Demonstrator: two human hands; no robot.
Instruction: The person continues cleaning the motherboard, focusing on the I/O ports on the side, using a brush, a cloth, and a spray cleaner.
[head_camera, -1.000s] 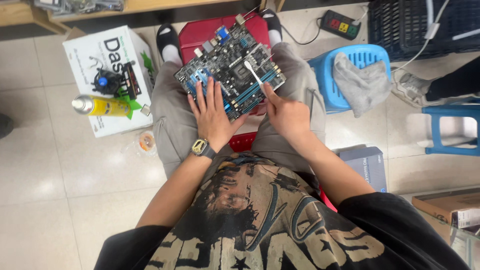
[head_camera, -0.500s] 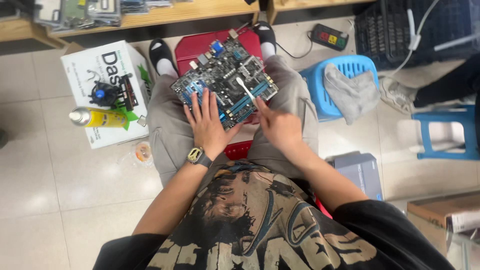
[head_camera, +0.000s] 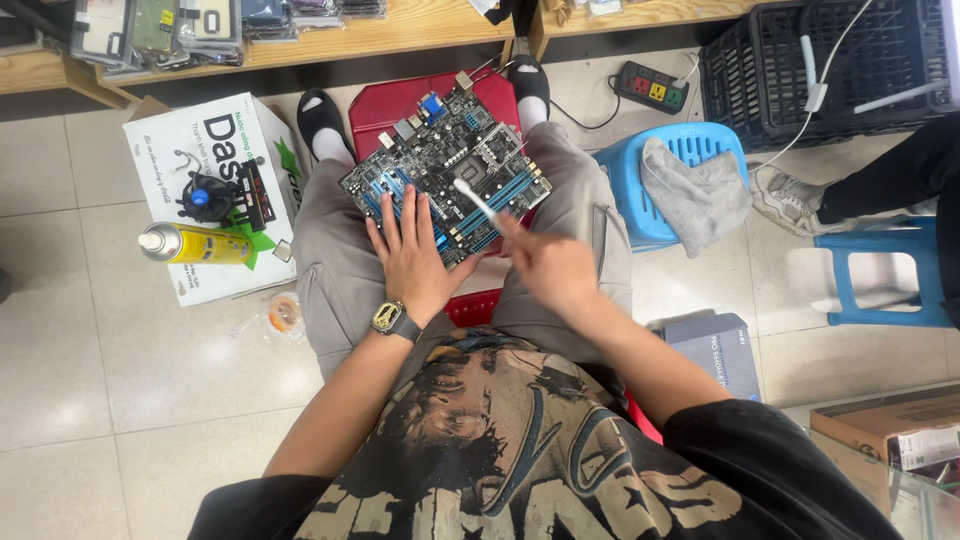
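I am pressing my flat, open left hand (head_camera: 412, 262) on the motherboard (head_camera: 445, 176) to steady it on my lap while my right hand (head_camera: 548, 268) is pinching a cotton swab (head_camera: 476, 200) over it.

A dark computer motherboard (head_camera: 445, 175) with blue slots and silver connector blocks is lying flat across the person's lap, turned diagonally, in the upper middle of the frame. A thin white cotton swab (head_camera: 476, 200) is slanting over the board's lower right part, its tip sitting over the blue slots, its other end disappearing into a blurred grip just right of the board.
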